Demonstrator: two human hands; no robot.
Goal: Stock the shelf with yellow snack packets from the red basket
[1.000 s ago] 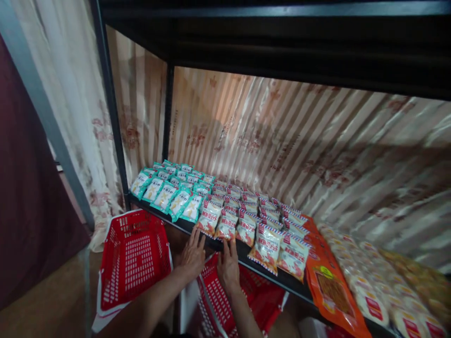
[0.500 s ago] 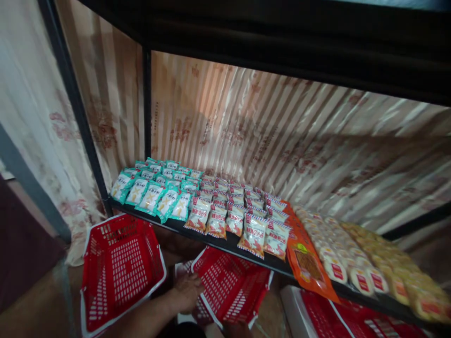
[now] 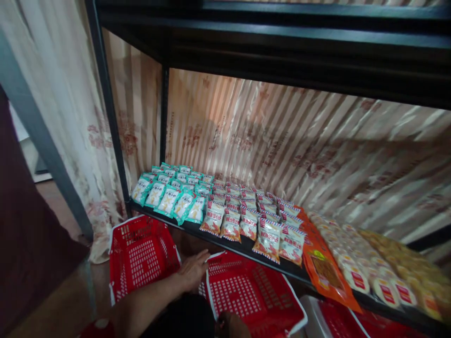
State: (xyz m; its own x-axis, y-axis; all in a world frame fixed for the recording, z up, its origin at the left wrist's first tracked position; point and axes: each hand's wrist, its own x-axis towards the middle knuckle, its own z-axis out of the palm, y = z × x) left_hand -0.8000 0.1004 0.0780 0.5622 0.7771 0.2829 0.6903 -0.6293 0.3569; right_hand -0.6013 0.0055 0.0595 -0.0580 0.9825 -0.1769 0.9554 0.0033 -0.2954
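Note:
The red shopping basket (image 3: 243, 292) with a white rim sits below the shelf's front edge, with nothing seen inside it. My left hand (image 3: 193, 273) reaches to its left rim, fingers stretched out beside the far left corner. At the bottom of the view my right hand (image 3: 233, 326) is dark and partly cut off; its fingers curl at the basket's near rim. A second red basket (image 3: 144, 260) stands to the left, past my left forearm.
Along the black low shelf (image 3: 225, 248) lie teal snack packets (image 3: 169, 199), white-and-red snack bags (image 3: 268, 237), an orange packet (image 3: 326, 265), round wrapped cakes (image 3: 355, 267) and yellowish packs (image 3: 408, 263). More red baskets (image 3: 334, 319) lie under the shelf at right. A patterned curtain (image 3: 239, 122) hangs behind.
The basket between my hands has turned from tilted to flatter and shows more of its inside. My left hand has moved slightly right and up in the view, which itself has shifted.

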